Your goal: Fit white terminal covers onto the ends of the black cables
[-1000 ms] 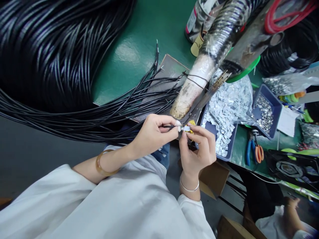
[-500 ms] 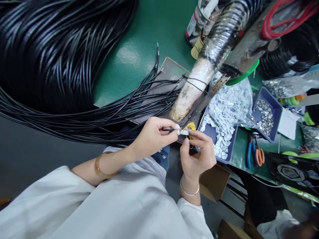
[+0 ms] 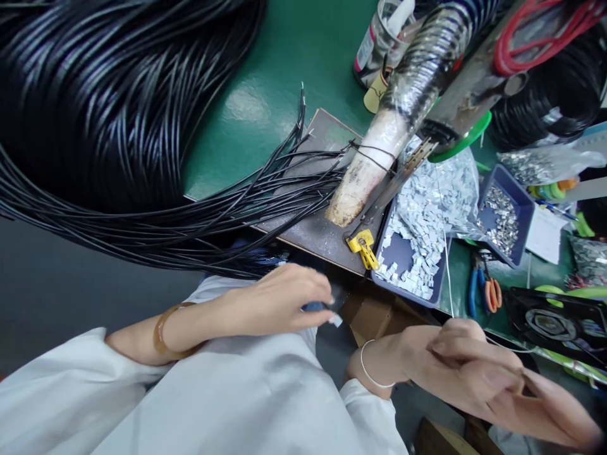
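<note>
My left hand [image 3: 279,302] hovers over my lap, its thumb apart from its curved fingers. A small white piece [image 3: 336,320] shows at the thumb tip; whether it is stuck there or loose is unclear. My right hand [image 3: 450,357], with a thin bangle at the wrist, reaches out to the right below the table edge. It meets another person's hand [image 3: 550,404] there, and the fingers overlap and blur, so anything between them is hidden. Many black cables [image 3: 227,215] run over the table edge onto a dark board [image 3: 327,136]. A yellow clip-like tool [image 3: 364,248] lies on the board's corner.
A blue tray [image 3: 398,249] of small silvery pieces and another tray [image 3: 516,221] stand right of a wrapped duct [image 3: 363,167]. Beyond are blue-handled pliers [image 3: 473,291], orange-handled cutters [image 3: 493,296] and a black fan [image 3: 550,322]. A large black cable coil [image 3: 118,95] fills the upper left.
My hands have parted; the silvery piece they held together is no longer visible between them. My left hand moved down and left, my right hand far right. Another person's hand has come in.
</note>
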Motion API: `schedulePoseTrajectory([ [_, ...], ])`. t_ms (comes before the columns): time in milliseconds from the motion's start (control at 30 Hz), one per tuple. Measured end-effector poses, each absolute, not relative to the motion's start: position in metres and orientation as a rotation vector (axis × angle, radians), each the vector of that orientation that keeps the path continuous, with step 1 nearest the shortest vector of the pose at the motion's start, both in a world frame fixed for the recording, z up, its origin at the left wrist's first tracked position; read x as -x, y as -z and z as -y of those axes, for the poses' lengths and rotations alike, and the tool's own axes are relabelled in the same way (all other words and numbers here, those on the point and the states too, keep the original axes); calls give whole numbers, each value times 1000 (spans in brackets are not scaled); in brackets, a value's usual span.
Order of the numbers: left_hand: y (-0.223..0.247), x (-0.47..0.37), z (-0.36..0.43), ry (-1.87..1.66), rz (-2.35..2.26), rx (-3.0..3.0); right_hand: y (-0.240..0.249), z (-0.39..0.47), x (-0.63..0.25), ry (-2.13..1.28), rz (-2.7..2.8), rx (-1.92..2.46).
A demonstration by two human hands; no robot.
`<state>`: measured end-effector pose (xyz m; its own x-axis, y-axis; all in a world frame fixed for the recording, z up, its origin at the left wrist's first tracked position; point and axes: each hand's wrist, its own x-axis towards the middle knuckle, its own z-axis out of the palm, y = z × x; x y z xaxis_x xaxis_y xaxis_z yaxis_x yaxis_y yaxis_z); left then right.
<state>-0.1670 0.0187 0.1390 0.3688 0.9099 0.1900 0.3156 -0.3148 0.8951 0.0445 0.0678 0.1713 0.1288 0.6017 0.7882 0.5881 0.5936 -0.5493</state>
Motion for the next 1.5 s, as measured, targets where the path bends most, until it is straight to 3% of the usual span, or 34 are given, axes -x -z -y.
schedulePoseTrajectory([
  [133,-132,184,-31,-1343,-1617,-1844,-170,-57,-27,-18,1410,975],
  [300,-120,209,-55,-1267,-2012,-1842,-156,-55,-31,-373,1530,1251],
  [500,-116,227,-71,-1913,-1604,-989,-144,-91,-61,-119,1750,1527],
  [633,-127,238,-69,-2101,-1239,-531,-137,-116,-67,-213,1914,1575],
  [767,-137,248,-57,-1939,-1177,-499,-136,-130,-64,-394,2060,1559],
  [900,-151,241,-37,-1718,-914,-770,-148,-135,-60,-359,2265,1625],
  [1000,-160,218,-28,-1026,-634,-1008,-160,-135,-57,-241,2432,1689],
  [1067,-160,196,-27,-749,-477,-1050,-165,-135,-56,-161,2512,1751],
  [1367,-127,150,-32,-1075,-910,-779,-160,-116,-62,-47,2254,1659],
  [1500,-131,152,-34,-1131,-981,-818,-166,-87,-41,-335,1831,1424],
])
